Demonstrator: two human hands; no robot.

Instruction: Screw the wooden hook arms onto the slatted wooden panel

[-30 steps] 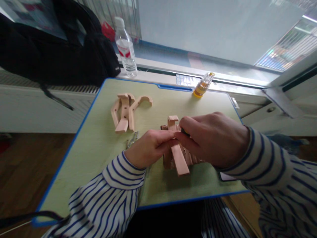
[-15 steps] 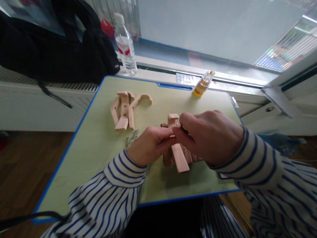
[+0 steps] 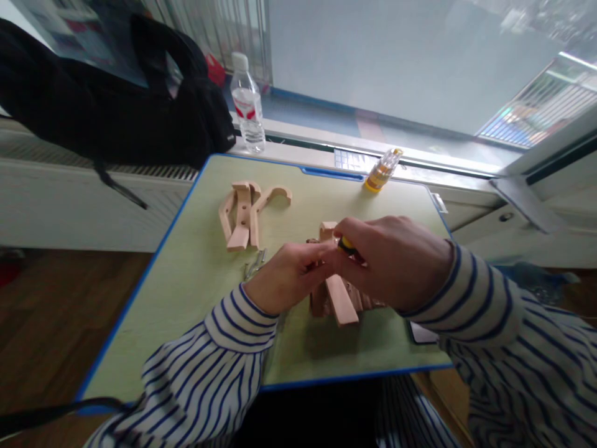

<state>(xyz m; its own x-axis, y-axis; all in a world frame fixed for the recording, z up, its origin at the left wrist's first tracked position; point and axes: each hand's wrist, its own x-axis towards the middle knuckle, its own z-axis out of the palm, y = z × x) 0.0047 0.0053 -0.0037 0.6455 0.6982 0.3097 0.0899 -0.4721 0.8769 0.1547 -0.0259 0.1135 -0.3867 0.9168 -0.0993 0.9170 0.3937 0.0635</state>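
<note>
At the middle of the green desk (image 3: 186, 292) stands a wooden assembly (image 3: 339, 297) of pale slats. My right hand (image 3: 396, 261) is closed round a small tool with a yellow and black handle (image 3: 346, 243), held over the assembly's top. My left hand (image 3: 289, 277) pinches with its fingertips right beside the tool's tip, against the wood. Most of the assembly is hidden under both hands. Loose curved wooden parts (image 3: 245, 211) lie farther back on the left. A few metal screws (image 3: 253, 266) rest close to my left hand.
A yellow screwdriver-bit holder (image 3: 381, 171) stands at the desk's far edge. On the sill behind are a water bottle (image 3: 248, 112) and a black backpack (image 3: 107, 112). A white card (image 3: 422, 335) lies under my right wrist. Wooden floor shows to the left.
The camera tipped slightly, shifting the scene down. My hands stay on the assembly; the tool's yellow handle now shows more between my right fingers.
</note>
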